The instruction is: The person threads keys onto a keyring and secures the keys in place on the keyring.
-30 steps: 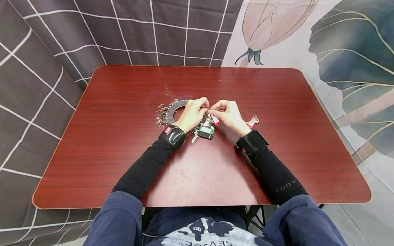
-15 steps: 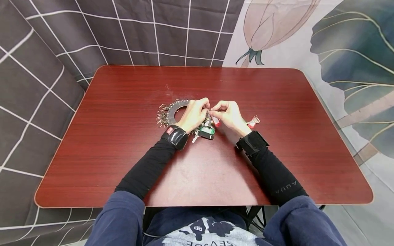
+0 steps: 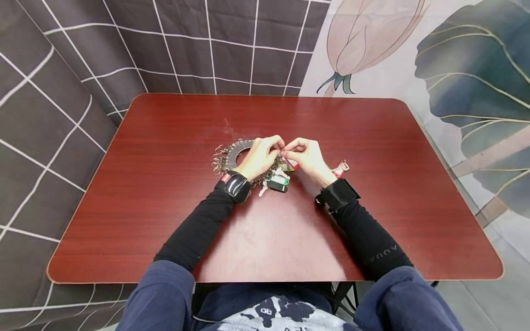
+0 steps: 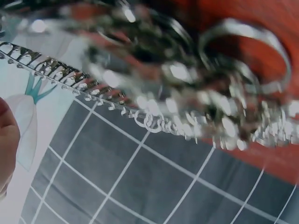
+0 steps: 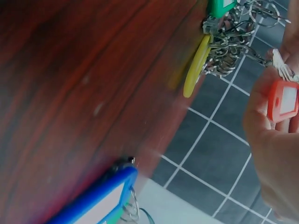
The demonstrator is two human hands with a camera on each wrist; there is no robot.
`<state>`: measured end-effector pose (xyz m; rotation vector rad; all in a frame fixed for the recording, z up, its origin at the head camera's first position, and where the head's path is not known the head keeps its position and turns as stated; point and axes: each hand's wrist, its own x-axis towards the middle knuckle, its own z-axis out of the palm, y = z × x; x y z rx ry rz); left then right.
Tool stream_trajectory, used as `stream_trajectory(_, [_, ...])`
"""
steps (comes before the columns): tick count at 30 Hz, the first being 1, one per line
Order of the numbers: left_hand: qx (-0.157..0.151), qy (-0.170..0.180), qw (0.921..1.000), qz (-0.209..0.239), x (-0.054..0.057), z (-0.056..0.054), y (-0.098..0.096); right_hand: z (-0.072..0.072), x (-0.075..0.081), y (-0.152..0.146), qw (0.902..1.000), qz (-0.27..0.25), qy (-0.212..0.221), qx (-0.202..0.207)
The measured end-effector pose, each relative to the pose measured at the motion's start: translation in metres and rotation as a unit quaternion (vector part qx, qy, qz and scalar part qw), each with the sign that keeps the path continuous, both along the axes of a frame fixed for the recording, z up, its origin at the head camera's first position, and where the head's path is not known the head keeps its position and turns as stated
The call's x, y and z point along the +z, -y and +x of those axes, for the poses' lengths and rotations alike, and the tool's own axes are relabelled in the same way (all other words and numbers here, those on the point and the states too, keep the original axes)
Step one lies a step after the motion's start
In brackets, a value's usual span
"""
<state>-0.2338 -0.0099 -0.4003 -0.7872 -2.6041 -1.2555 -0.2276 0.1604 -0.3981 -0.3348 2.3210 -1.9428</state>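
A large grey ring (image 3: 233, 157), set around with small metal key rings, lies mid-table. Its right part is hidden under my left hand (image 3: 260, 158). The left thumb and fingertips pinch a small metal ring at the ring's right side. Fingertip to fingertip with it, my right hand (image 3: 309, 158) pinches a red key tag (image 5: 283, 101) with keys (image 5: 281, 67) beside it. Below the hands hang a green key tag (image 3: 280, 179), a black key tag (image 3: 276, 185) and a key (image 3: 263, 189). A yellow key tag (image 5: 196, 70) stands out near them. Blurred metal rings (image 4: 182, 84) fill the left wrist view.
Beyond the right wrist, a red-and-white tag bunch (image 3: 341, 168) lies on the reddish-brown table (image 3: 372, 138). A blue key tag (image 5: 100, 198) shows close up in the right wrist view. Grey checked cloth (image 3: 182, 55) hangs behind the table.
Both hands stay close together in the same place. The red tag has shifted slightly right, and the yellow tag now shows beneath it. The head view has tilted a little.
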Motion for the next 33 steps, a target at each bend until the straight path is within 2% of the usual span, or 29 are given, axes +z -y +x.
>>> stream_trajectory(4, [0.018, 0.036, 0.9991, 0.015, 0.0008, -0.0012, -0.0014, 0.0007, -0.0004, -0.0012, 0.9996, 0.016, -0.020, 0.013])
stream_trajectory(6, [0.024, 0.043, 0.9986, 0.016, 0.0017, -0.0018, -0.0014, -0.0002, -0.0002, -0.0011, 0.9994, 0.019, -0.024, 0.016])
stream_trajectory(13, [0.001, 0.035, 0.9991, 0.022, 0.0020, -0.0021, 0.0000, -0.0032, 0.0010, -0.0019, 1.0000, 0.004, -0.001, 0.009])
stream_trajectory(16, [0.010, 0.038, 0.9988, 0.030, 0.0022, -0.0015, 0.0009, -0.0012, 0.0030, -0.0004, 0.9999, -0.004, 0.002, 0.016])
stream_trajectory(22, [0.033, 0.084, 0.9952, 0.038, 0.0033, -0.0011, 0.0013, -0.0023, 0.0047, 0.0009, 0.9994, -0.010, 0.012, 0.031])
stream_trajectory(24, [0.028, 0.081, 0.9956, 0.037, 0.0037, -0.0011, 0.0013, -0.0029, 0.0045, 0.0004, 0.9994, -0.011, 0.017, 0.028])
stream_trajectory(29, [0.007, 0.044, 0.9984, 0.036, 0.0057, -0.0007, 0.0003, -0.0013, 0.0050, -0.0009, 0.9995, -0.015, 0.026, 0.012])
stream_trajectory(33, [0.018, 0.045, 0.9981, 0.038, 0.0055, -0.0002, 0.0001, 0.0001, 0.0050, -0.0007, 0.9997, -0.013, 0.009, 0.019])
